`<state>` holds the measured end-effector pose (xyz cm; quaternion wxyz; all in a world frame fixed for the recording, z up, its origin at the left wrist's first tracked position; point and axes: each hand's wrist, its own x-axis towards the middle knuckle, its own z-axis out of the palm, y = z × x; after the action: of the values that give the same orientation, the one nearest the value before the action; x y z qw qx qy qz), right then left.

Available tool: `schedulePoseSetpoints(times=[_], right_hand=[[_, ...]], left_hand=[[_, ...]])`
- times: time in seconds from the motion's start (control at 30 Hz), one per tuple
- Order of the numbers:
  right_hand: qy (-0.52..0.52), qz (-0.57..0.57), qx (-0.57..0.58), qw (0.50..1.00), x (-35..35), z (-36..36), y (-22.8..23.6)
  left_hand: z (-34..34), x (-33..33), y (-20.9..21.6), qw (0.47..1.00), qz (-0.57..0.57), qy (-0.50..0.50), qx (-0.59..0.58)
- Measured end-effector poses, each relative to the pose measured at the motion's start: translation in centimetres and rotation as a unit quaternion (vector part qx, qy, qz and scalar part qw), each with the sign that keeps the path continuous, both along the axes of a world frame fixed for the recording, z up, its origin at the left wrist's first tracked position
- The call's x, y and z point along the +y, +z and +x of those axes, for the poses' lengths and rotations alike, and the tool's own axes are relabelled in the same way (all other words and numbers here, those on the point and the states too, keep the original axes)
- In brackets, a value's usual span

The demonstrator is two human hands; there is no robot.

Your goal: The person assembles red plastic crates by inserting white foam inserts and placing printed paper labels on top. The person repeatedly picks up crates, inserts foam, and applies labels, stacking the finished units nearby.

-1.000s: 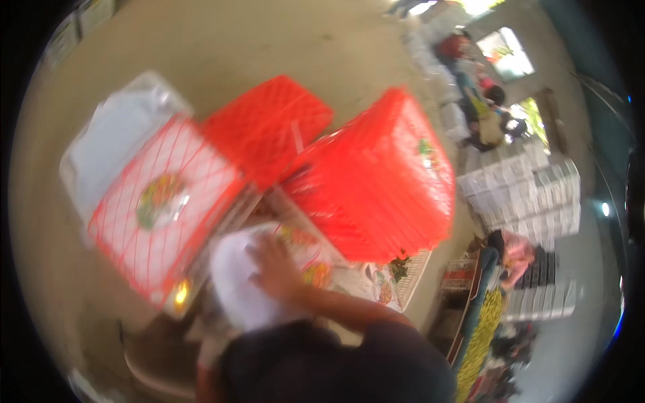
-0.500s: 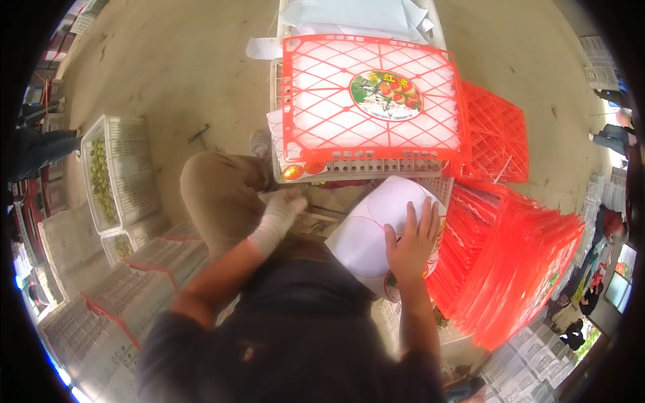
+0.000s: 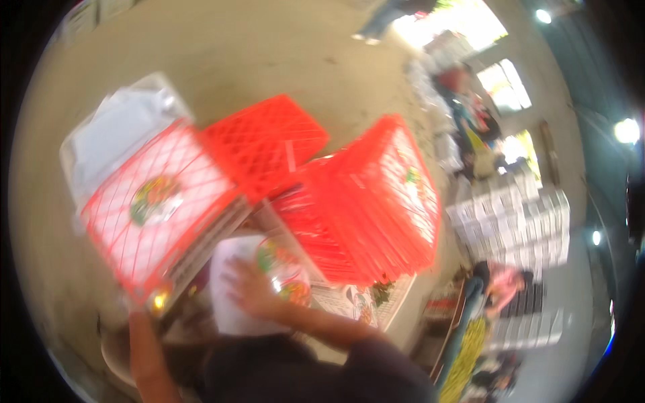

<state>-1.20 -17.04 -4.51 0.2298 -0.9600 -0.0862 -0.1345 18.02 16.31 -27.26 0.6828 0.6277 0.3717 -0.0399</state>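
Note:
A stack of white printed paper sheets (image 3: 235,319), curved over my lap, has round fruit pictures on its right part. My right hand (image 3: 250,285) rests on it with fingers spread, open. My left hand (image 3: 132,302) is at the near left corner of a red lattice crate lid (image 3: 111,215), its fingers smeared by motion. That lid lies over white sheeting with a colourful oval fruit label (image 3: 156,200), on top of a pale plastic crate (image 3: 208,245). Whether the left hand grips the lid's corner I cannot tell.
Right of the crate leans a thick stack of red lattice lids (image 3: 366,201). Another red lattice piece (image 3: 269,144) lies behind it. Pale blue-white sheets (image 3: 121,138) are at the far left. Stacked white crates (image 3: 517,221) and a person in pink (image 3: 507,285) are farther right.
My view has swung to the right, so the crate and lids appear farther left. My left hand has moved from above my lap to the lid's corner; my right stays on the paper sheets.

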Motion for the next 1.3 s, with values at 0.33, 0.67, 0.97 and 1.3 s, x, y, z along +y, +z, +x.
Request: schedulePoseSetpoints(times=[0.33,0.67,0.97,1.3], right_hand=[[-0.025,0.052,0.094,0.994,0.2,-1.0,0.4],[-0.040,0.206,0.027,0.977,0.5,3.5,3.0],[-0.102,0.466,0.224,0.850,1.1,8.6,10.9],[-0.177,0.664,0.057,0.725,-1.9,9.3,7.3]], left_hand=[[-0.6,2.9,5.1,0.988,0.147,0.028,-0.046],[-3.9,7.5,24.1,0.847,0.282,0.038,-0.449],[-4.8,-11.7,34.7,0.929,-0.020,-0.301,-0.213],[-8.9,-10.5,31.2,0.884,-0.162,-0.433,-0.071]])
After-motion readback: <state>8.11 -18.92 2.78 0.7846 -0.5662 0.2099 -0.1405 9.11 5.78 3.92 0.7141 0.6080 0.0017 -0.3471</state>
